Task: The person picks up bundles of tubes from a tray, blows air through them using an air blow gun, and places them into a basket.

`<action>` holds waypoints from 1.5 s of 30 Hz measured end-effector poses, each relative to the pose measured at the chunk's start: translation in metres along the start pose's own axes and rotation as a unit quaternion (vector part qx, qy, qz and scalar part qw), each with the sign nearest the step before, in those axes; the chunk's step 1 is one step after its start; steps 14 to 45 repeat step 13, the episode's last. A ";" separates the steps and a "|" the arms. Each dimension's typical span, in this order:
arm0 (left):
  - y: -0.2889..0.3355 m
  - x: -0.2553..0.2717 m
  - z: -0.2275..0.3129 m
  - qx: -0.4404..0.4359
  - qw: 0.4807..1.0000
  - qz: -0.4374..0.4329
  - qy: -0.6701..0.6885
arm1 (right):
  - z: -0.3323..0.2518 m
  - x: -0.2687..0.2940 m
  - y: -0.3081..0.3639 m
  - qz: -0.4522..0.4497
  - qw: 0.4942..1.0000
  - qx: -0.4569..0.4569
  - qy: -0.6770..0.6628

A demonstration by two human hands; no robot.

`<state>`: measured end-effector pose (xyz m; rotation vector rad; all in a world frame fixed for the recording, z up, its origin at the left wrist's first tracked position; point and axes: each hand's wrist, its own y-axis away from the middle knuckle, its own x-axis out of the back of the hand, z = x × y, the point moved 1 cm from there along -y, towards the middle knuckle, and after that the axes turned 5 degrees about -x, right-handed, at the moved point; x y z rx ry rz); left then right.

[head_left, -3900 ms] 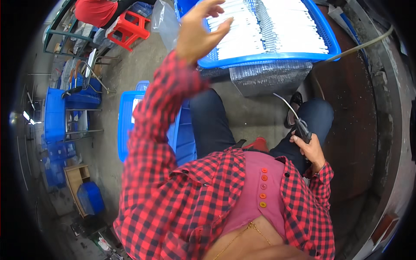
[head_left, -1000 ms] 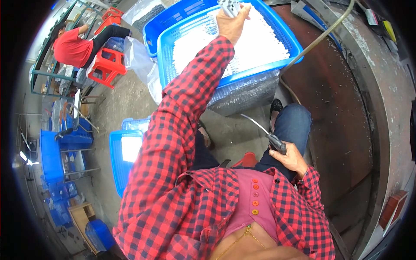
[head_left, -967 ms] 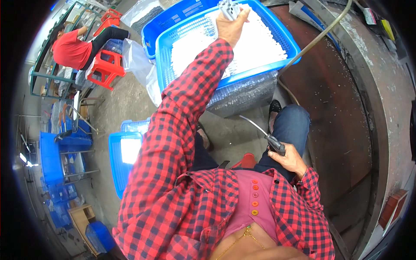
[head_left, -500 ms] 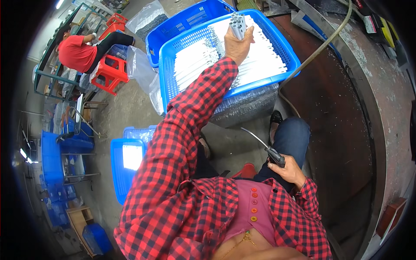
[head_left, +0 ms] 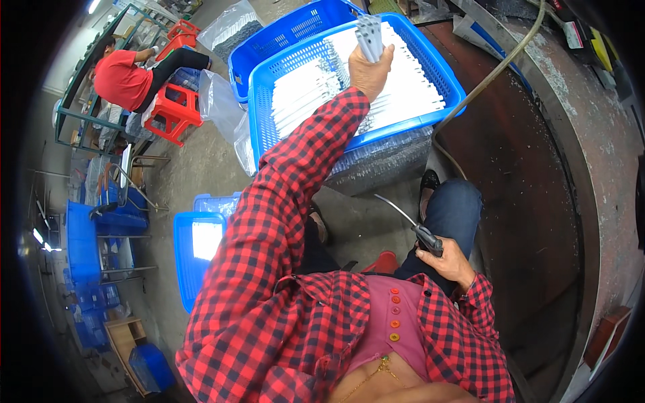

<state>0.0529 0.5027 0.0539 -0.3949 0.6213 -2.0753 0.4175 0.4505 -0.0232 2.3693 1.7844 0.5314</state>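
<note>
My left hand (head_left: 371,72) is closed round a bundle of thin grey-white tubes (head_left: 369,37), held over the far part of a blue plastic basket (head_left: 259,111). Long white tubes (head_left: 306,94) fill that basket in neat rows. Close to my right thigh, my right hand (head_left: 451,262) grips the black handle of an air blow gun (head_left: 428,240). Its thin, curved metal nozzle points up and to the left, well apart from the bundle. Part of the handle is hidden by my fingers.
The basket rests on a plastic-wrapped stack (head_left: 383,164). Behind it is another blue basket (head_left: 289,30). A tan hose (head_left: 497,74) runs along the right. Blue bins (head_left: 181,262) stand at left; further off, a person in red (head_left: 124,80) sits near a red stool (head_left: 176,111).
The tube bundle has tipped and risen slightly, so its open ends face me less. My right hand and the blow gun are almost unmoved.
</note>
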 end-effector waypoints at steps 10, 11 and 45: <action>0.028 0.052 0.092 -0.207 0.934 -0.232 -0.176 | 0.010 -0.005 0.008 0.018 0.999 -0.028 -0.017; 0.041 0.063 0.103 -0.124 0.913 -0.343 -0.186 | 0.005 -0.001 0.007 0.047 0.998 -0.046 0.004; 0.082 0.085 0.120 -0.052 0.852 -0.489 -0.181 | -0.006 0.009 -0.006 0.072 0.997 -0.016 -0.017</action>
